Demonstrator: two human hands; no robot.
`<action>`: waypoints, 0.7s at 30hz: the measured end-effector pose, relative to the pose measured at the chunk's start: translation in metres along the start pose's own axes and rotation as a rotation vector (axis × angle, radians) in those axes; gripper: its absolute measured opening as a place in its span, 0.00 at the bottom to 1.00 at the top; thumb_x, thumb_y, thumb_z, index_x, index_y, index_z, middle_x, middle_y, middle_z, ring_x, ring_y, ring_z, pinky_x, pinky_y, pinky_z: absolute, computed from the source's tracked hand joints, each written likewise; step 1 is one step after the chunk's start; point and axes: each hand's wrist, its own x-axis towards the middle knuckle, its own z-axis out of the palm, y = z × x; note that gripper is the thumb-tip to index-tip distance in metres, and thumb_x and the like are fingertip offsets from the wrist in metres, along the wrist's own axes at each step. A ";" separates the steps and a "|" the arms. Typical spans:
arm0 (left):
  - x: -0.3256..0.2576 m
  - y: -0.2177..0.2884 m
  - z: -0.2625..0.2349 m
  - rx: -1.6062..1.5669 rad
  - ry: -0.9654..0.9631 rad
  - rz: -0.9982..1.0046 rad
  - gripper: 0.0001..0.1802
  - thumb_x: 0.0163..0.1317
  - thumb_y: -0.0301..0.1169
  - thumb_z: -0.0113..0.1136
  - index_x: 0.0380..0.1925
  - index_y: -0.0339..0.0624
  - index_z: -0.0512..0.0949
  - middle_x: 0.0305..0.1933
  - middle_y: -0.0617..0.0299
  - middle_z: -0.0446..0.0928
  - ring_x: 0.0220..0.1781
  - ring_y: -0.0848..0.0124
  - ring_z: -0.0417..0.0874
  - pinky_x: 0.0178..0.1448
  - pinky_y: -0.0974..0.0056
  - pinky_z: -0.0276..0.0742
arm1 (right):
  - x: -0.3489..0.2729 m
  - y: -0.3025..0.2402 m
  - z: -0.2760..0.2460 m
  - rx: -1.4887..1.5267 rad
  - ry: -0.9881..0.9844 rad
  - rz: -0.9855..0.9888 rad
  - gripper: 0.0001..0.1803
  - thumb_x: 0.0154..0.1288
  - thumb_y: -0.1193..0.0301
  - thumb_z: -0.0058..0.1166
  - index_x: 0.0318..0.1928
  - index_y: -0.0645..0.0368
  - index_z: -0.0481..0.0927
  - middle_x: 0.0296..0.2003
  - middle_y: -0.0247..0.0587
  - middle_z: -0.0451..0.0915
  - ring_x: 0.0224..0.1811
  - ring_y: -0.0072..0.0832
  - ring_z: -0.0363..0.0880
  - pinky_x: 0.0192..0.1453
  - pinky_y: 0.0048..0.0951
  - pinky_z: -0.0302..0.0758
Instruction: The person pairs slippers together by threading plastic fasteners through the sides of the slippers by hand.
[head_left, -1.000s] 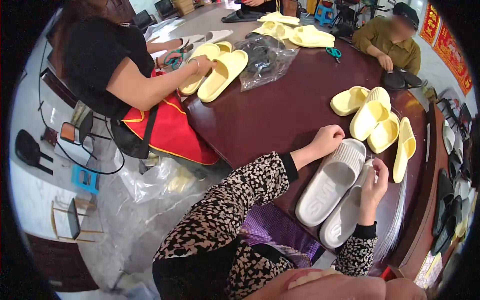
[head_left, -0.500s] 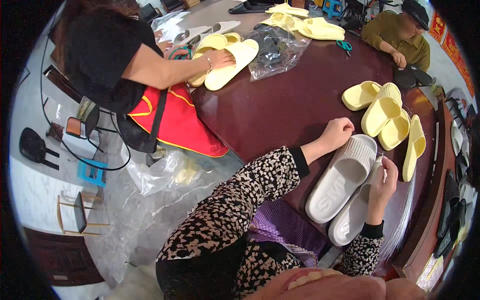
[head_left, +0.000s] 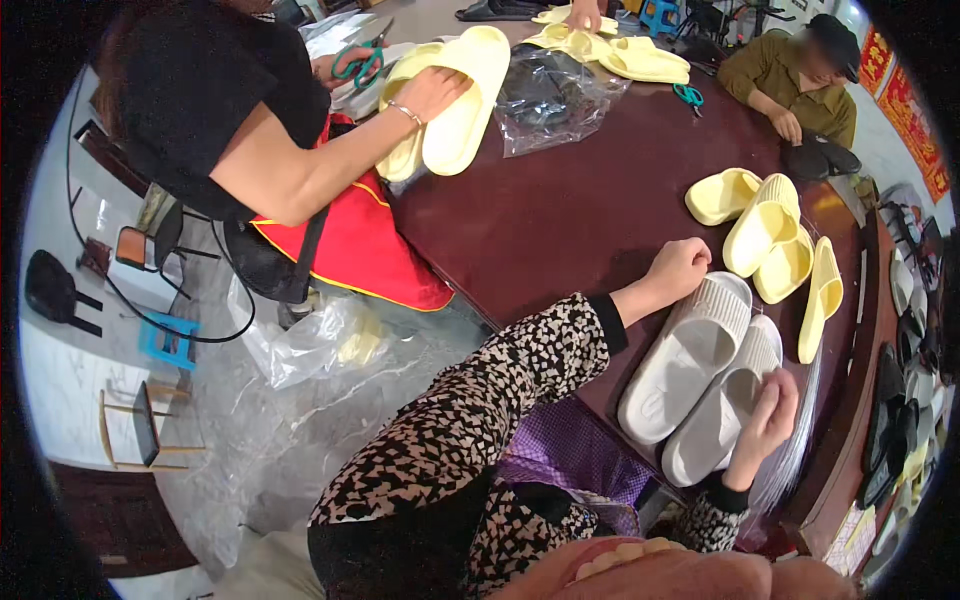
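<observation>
A pair of light grey slide slippers lies side by side at the table's near edge, toes pointing away. Close to the ribbed strap of the left grey slipper (head_left: 672, 375) is my left hand (head_left: 680, 270), its fingers curled together. Whatever it may pinch is too small to see. My right hand (head_left: 768, 418), fingers bent and drawn together, hovers at the outer side of the right grey slipper (head_left: 705, 435). Anything between those fingertips cannot be made out. Thin white strands (head_left: 790, 475) hang over the table edge beside this hand.
Several yellow slippers (head_left: 765, 230) lie beyond my hands. At far left a co-worker holds yellow slippers (head_left: 465, 110) and green-handled scissors (head_left: 362, 62). Clear plastic bags (head_left: 560, 95) and more scissors (head_left: 688, 97) lie on the dark red table (head_left: 590, 200). Another person handles black slippers (head_left: 820, 155).
My right hand has drawn down from the right slipper's strap, uncovering it. My left hand has barely moved. The co-worker has raised the yellow slippers and scissors; another hand appears at the far yellow slippers.
</observation>
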 end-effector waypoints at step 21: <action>-0.003 -0.003 0.005 0.064 -0.032 -0.039 0.06 0.53 0.26 0.51 0.25 0.36 0.77 0.30 0.47 0.78 0.36 0.51 0.79 0.41 0.51 0.75 | 0.010 -0.019 0.014 -0.420 -0.465 0.038 0.18 0.62 0.78 0.49 0.53 0.60 0.74 0.38 0.54 0.78 0.40 0.46 0.79 0.43 0.37 0.74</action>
